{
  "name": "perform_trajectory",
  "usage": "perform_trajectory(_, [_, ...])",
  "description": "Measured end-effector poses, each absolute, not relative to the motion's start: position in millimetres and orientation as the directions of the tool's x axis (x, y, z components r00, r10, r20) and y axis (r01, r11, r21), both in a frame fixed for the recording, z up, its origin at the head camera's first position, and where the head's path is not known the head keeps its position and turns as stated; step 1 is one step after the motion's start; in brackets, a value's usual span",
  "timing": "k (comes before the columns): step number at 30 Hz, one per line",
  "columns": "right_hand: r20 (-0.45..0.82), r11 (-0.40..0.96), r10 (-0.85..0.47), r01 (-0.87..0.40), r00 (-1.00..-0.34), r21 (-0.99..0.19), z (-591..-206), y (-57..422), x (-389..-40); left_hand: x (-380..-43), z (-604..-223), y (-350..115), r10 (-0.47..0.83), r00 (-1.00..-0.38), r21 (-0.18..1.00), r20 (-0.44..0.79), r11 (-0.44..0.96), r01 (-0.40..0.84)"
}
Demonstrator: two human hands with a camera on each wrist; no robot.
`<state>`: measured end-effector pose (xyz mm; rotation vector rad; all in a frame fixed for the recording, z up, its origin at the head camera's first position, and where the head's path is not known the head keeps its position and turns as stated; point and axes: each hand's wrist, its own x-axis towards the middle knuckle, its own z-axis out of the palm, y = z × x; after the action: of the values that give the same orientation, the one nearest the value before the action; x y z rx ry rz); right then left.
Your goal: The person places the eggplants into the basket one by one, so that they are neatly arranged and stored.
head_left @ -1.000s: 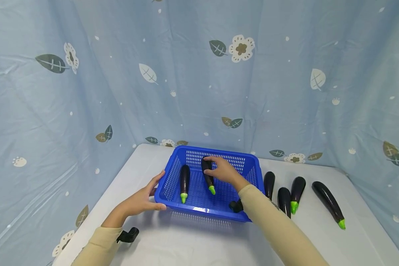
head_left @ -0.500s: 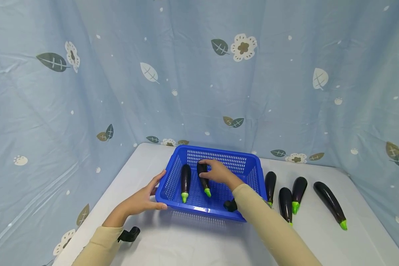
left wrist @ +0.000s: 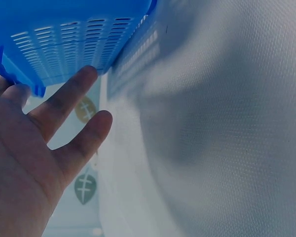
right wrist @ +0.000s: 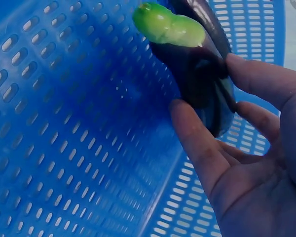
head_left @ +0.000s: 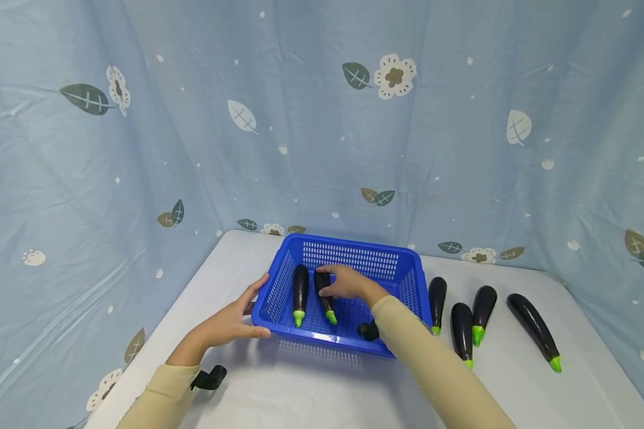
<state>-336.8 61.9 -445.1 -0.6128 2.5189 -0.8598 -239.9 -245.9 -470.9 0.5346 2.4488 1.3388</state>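
Observation:
A blue plastic basket [head_left: 359, 243] with slotted walls stands on the white-covered table. At its left front corner my left hand [head_left: 226, 322] rests with the thumb along the front and fingers on the left rim. In the left wrist view, two fingers [left wrist: 85, 138] of that hand stretch out straight below the basket's slotted wall [left wrist: 74, 42]. My right hand [head_left: 349, 282] reaches inside and pinches a dark eggplant [head_left: 326, 302] between thumb and fingers, its green stem end towards me. Beside it, on the left, another eggplant [head_left: 300, 289] lies on the basket floor.
Right of the basket lie several more eggplants, among them a near one [head_left: 461, 330] and a slanted one [head_left: 533, 328] farthest right. A blue patterned curtain [head_left: 322, 119] hangs behind and beside the table [head_left: 300, 393]. Each wrist carries a black camera mount.
My right hand has carried its eggplant leftward and a little towards me, closer to the other eggplant in the basket. The left hand has stayed at the corner.

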Motion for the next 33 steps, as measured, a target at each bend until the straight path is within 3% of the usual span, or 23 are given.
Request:
perform_trajectory(9, [-0.245,0.716,-0.543,-0.29,-0.803,-0.635,-442,61,-334,-241,-472,-246,0.464,-0.883,0.852,-0.071,0.489,0.189])
perform_trajectory(33, [-0.23,0.711,-0.479,-0.222,-0.847,-0.667,-435,76,-329,-238,-470,-244,0.448,-0.89,0.847,-0.081,0.502,0.176])
